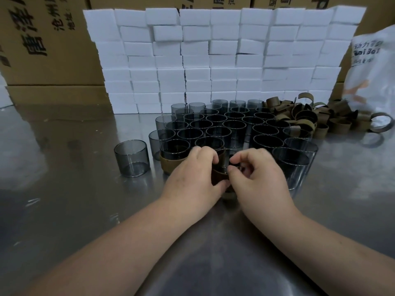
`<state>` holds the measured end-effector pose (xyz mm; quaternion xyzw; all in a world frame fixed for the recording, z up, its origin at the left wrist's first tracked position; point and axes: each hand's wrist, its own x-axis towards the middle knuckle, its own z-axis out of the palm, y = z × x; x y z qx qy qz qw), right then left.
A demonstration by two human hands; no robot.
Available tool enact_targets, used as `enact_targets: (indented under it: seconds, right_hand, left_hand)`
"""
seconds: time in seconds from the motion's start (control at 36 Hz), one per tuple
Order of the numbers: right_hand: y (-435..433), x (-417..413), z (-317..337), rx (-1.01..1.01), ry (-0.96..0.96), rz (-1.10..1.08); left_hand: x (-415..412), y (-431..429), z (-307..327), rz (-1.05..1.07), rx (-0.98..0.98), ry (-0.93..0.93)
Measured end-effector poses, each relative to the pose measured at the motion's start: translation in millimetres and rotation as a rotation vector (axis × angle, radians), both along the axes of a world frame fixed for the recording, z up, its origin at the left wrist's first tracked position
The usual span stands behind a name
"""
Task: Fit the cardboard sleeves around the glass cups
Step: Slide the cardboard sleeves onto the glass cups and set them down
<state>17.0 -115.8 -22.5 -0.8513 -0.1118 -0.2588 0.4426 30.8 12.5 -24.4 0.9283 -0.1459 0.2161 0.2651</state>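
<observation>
At the far left, large brown cartons printed with black characters are stacked behind a shiny metal table. A wall of small white boxes is built up along the back of the table, from left of centre almost to the right edge.

1 smoky glass cup is set upright by itself on the table, apart from and left of the others. Just to its right, a sleeved cup is seen at the near left corner of the group, with a tan fitted sleeve wrapped around its lower part.

The left hand is placed right beside that cup, its fingers curled over the top and its thumb pressed below on a dark brown cardboard sleeve. This sleeve is held between the 2 hands at the front of the group, just above the table. A held cup is partly glimpsed inside and below it, but how far the sleeve is seated cannot be told. The right hand is closed on the sleeve's other side, with the rim pinched between thumb and forefinger.

Behind the hands, a cluster of cups is packed upright, touching, in several rows. To the right of the cluster, a pile of sleeves is heaped loosely, some lying as rings and some sprung open. At the far right a white printed bag is leaned behind the pile.
</observation>
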Motion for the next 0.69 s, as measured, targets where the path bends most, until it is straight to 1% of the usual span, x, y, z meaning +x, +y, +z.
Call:
enact_targets:
  seconds: [0.11,0.31,0.42,0.61,0.69]
  right_hand:
    - [4.2,-0.5,-2.3,0.027,0.107,0.073]
    - [3.1,0.4,-3.1,-0.008,0.125,0.100]
    - [2.7,2.3,-3.7,-0.001,0.156,0.100]
    - [4.2,5.6,-6.4,-0.073,0.193,0.168]
    - [6.1,6.2,-6.4,-0.077,0.205,0.189]
  left_hand:
    - [0.0,1.5,0.7,-0.037,-0.014,0.107]
    - [-1.5,1.0,1.4,-0.144,0.020,0.145]
    - [-0.2,1.3,-0.1,-0.139,0.019,0.152]
    - [-0.2,2.8,1.7,-0.114,0.066,0.180]
    - [0.7,3.8,2.2,-0.079,0.071,0.161]
